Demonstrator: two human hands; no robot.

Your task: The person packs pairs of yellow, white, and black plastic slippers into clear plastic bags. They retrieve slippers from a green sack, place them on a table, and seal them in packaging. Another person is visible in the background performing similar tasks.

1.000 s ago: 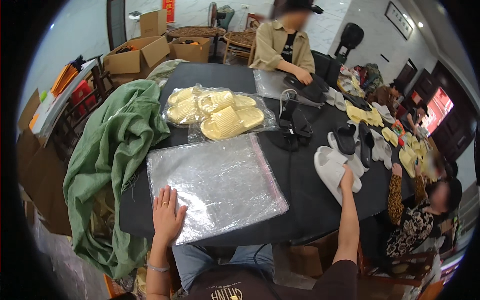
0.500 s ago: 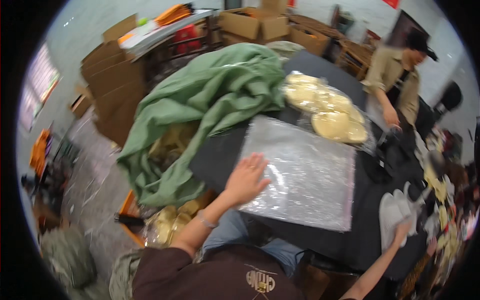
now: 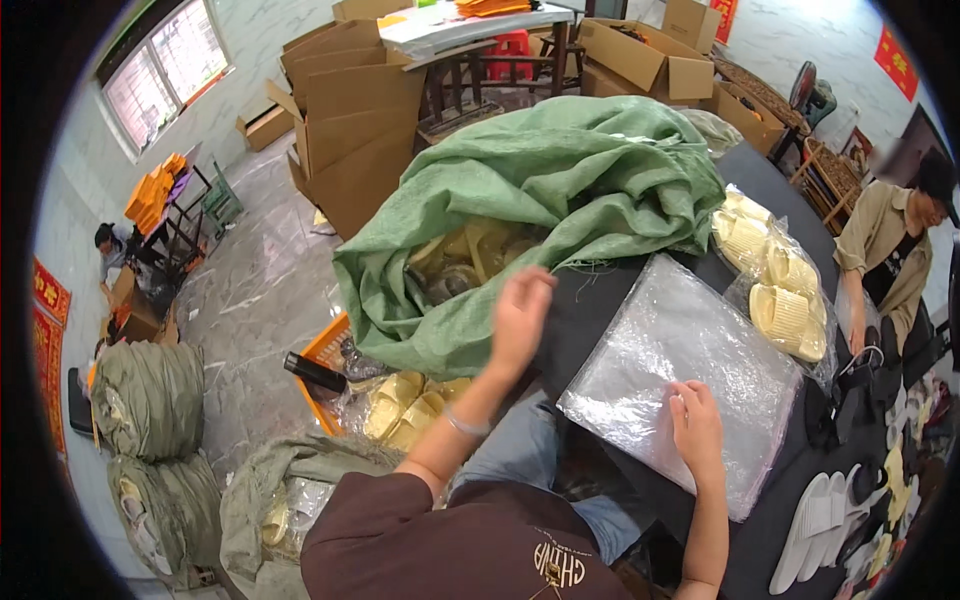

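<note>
Plastic bags (image 3: 655, 345) at two o'clock could be knocked down if bumped by the right hand (image 3: 697, 428); there and on the left hand (image 3: 520, 318), finger grip can't be told.

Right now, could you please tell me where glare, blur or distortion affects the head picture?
Head view: white glare streaks the clear plastic; same head view: the left hand looks slightly smeared; head view again: the window is washed out and leans, apparently from the fisheye lens, near the dark round border.
</note>
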